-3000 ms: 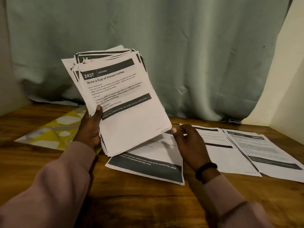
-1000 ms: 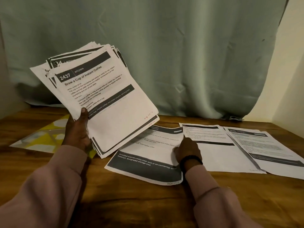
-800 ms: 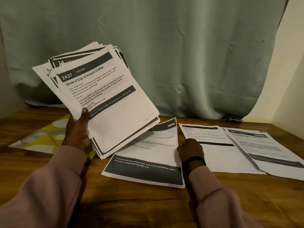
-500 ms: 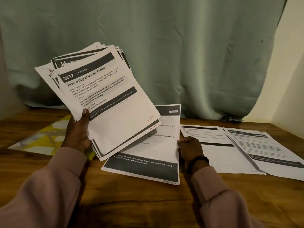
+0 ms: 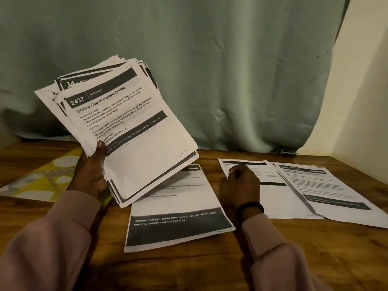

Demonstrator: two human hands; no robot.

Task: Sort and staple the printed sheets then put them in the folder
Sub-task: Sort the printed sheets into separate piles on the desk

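Head view only. We see the left hand (image 5: 89, 175) gripping a thick fanned stack of printed sheets (image 5: 126, 131) off the table, thumb curled over the front page's lower left edge. The right hand (image 5: 239, 185) hovers low between laid-out pages, fingers loosely curled; we cannot tell if they pinch anything.

Progress, as we judge it: early, sorting just begun. Three pages lie on the wooden table (image 5: 189, 267): the near sheet (image 5: 174, 206) just left of the right fingers, the middle sheet (image 5: 270, 198) partly under them, the far sheet (image 5: 327, 192) beyond to the right. Most pages are unsorted in the left grip. No stapler in view, nothing stapled. The yellow patterned folder (image 5: 42, 179) lies flat past the left fingers, holding nothing that we can see.

Writing: top page reads "2437 KITCHEN", "Brew a Cup of Instant Coffee", red handwritten page note at its corner, number unreadable. Near sheet: "Unfolded kitchen cloths... designated storage area". The others are too blurred.
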